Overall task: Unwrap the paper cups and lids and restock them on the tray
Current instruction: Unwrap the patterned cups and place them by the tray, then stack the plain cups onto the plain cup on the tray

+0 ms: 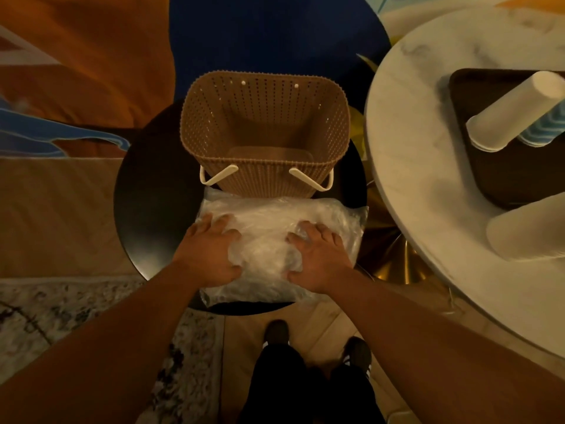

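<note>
A crumpled clear plastic wrap [266, 228] lies on a small round black table [146, 209], in front of a tan woven basket [266, 117]. My left hand [208, 252] rests on its left part, fingers spread flat. My right hand [318, 255] lies on its right part with the fingers slightly curled into the plastic. On the dark tray [489, 185] to the right stand a stack of white paper cups [513, 108] and a blue-patterned stack [544, 130] behind it. What the wrap holds is hidden.
The basket looks empty and has white handles hanging at its near side. A round marble table [412, 148] carries the tray and another white stack [526, 231] at its near edge. My feet [315, 341] stand on a pale floor beside a patterned rug [61, 310].
</note>
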Demonstrator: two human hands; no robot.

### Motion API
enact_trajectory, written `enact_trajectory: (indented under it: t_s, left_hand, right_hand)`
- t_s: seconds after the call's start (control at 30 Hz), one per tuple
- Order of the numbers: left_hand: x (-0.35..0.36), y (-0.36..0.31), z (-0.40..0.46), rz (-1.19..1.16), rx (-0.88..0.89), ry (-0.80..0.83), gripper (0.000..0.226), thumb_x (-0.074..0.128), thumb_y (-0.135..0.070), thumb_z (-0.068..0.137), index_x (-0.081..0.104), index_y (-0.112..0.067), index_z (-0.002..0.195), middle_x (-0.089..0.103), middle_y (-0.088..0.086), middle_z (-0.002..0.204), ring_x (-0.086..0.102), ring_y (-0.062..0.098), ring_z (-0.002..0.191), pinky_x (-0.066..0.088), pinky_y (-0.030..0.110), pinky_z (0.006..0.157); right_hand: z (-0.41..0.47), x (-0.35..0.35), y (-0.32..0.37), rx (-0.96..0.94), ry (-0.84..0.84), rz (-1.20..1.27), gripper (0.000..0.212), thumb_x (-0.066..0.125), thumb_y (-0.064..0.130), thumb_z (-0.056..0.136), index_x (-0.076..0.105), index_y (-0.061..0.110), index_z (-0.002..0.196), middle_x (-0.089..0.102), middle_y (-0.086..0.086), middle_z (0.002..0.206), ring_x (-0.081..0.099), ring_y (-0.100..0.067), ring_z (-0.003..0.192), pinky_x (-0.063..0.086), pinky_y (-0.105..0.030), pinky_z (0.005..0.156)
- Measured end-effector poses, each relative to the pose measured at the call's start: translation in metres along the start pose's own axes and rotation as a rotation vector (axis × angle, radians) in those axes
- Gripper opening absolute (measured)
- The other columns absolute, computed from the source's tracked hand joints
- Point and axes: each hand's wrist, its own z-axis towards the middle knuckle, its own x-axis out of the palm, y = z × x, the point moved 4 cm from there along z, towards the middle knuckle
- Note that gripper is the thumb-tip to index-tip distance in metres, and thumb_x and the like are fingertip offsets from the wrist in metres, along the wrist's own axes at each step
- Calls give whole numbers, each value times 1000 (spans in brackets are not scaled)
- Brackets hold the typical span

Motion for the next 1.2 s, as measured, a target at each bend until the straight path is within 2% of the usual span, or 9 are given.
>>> enact_trajectory:
  t_s: [0.1, 0.2, 0.43, 0.63, 0.73, 0.83, 0.93, 1.0, 1.2]
  left_hand:
    - [-29, -2, -15, -142, 63, -235, 67, 46, -65, 64, 56, -27, 118, 36, 0, 151, 32, 29, 139, 32, 49, 106]
    - [-50, -14, -28, -130, 196, -524, 51, 45, -58, 76, 63, -16, 96, 63, 4, 114, 60, 28, 102, 47, 41, 83]
    - [-84, -85, -42, -253, 557, -628, 35, 49, -46, 86, 62, -18, 68, 57, -5, 62, 53, 14, 52, 46, 32, 46]
    - [-130, -206, -50, -330, 838, -697, 30, 53, -38, 87, 63, -17, 67, 57, -5, 63, 51, 10, 57, 44, 27, 52]
    - [-147, -268, -42, -509, 750, -658, 31, 53, -44, 86, 64, -17, 73, 59, -6, 71, 53, 7, 63, 45, 22, 59]
    - [-155, -328, -32, -672, 662, -545, 25, 68, -41, 81, 66, -19, 92, 59, -10, 89, 53, 2, 80, 38, 5, 69]
    - [-159, -387, -9, -670, 529, -334, 76, 81, -45, 70, 46, -27, 135, 47, -16, 128, 48, 1, 110, 40, 15, 92]
    - [-160, -420, 4, -767, 512, -248, 102, 87, -49, 58, 32, -37, 143, 41, -20, 141, 44, 1, 123, 40, 23, 100]
    - [-141, -445, 13, -948, 333, -356, 75, 91, -22, 56, 46, -53, 108, 55, -35, 100, 55, -17, 94, 41, 2, 73]
  right_hand:
    - [-1, -8, 2, 12, 37, -52, 84, 57, 66, 78, 21, 39, 149, 1, 0, 162, 0, -35, 146, 2, -55, 117]
    - [-4, -17, 5, 5, 40, -35, 86, 57, 68, 77, 22, 40, 150, 5, -2, 162, 5, -35, 145, 7, -53, 115]
    - [-41, -57, -10, -102, -242, 262, 54, 63, 55, 84, 59, 26, 129, 54, -2, 135, 47, -25, 125, 35, -40, 107]
    - [-127, -88, -93, 61, -325, 395, 38, 54, 50, 87, 68, 20, 105, 67, -3, 94, 60, -17, 81, 48, -29, 73]
    - [-167, -79, -152, 229, -284, 502, 31, 53, 53, 91, 67, 25, 89, 67, 3, 85, 61, -15, 77, 48, -33, 72]
    - [-205, -69, -217, 421, -436, 597, 25, 59, 52, 89, 58, 32, 74, 63, 6, 75, 58, -12, 71, 43, -29, 66]
    - [-215, -67, -265, 468, -536, 643, 23, 69, 44, 84, 63, 24, 95, 61, 4, 88, 59, -15, 79, 41, -27, 70]
    - [-207, -68, -281, 451, -568, 711, 36, 74, 42, 79, 62, 19, 104, 59, 2, 95, 60, -17, 86, 47, -30, 75]
    - [-185, -68, -293, 338, -660, 919, 87, 76, 65, 58, 51, 18, 126, 62, -2, 117, 60, -18, 105, 51, -36, 85]
